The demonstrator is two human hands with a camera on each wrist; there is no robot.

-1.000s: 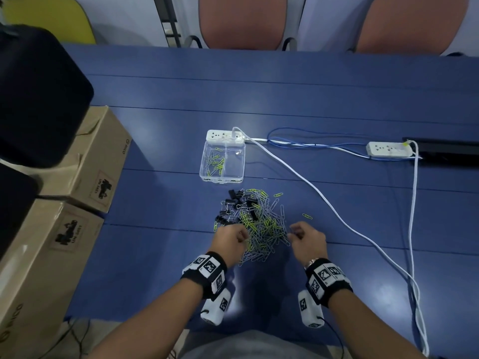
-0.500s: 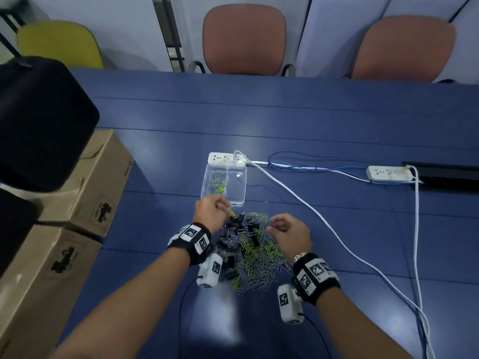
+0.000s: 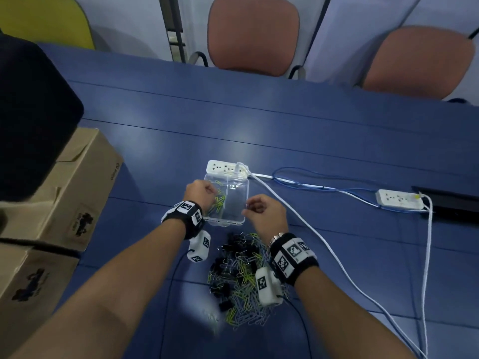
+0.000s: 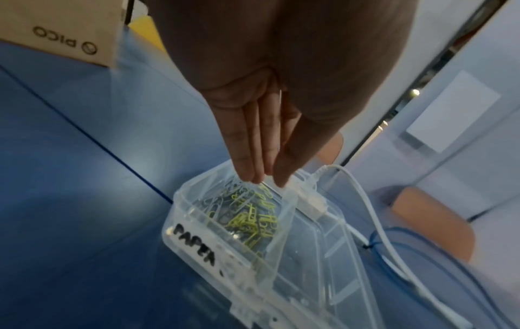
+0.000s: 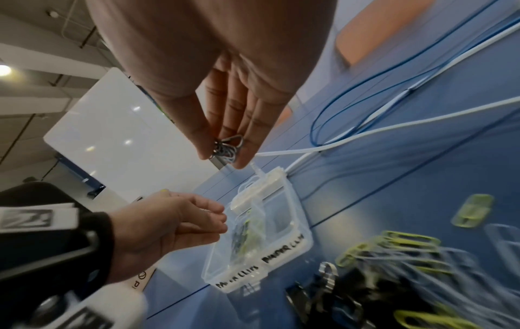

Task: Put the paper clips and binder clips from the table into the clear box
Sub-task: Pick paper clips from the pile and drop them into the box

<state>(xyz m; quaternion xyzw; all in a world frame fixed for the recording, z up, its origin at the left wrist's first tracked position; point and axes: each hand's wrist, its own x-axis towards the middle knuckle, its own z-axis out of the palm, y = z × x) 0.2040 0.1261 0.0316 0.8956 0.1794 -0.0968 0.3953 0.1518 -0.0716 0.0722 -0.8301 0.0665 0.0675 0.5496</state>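
While the head view looks down on the blue table (image 3: 311, 141), the left hand (image 3: 201, 194) hangs over the left compartment of the clear box (image 3: 234, 200), where yellow and silver paper clips already lie. The right hand (image 3: 264, 212) sits at the box's right near corner, fingers curled. A heap of paper clips (image 3: 246, 294) and black binder clips (image 3: 234, 246) lies on the table between the forearms (nearer the person than the box). A white power strip (image 3: 226, 168) touches the box's far end.

From the left wrist, the left hand (image 4: 264, 138) shows straight fingers (image 4: 244, 151) held close together, pointing down over the compartment marked "PAPER"; silver clips show just below the fingertips, though whether they are gripped I cannot tell.

From the right wrist, the right hand (image 5: 225, 120) pinches a few silver clips (image 5: 228, 148) between thumb and fingertips, above the box (image 5: 284, 224) and apart from it.
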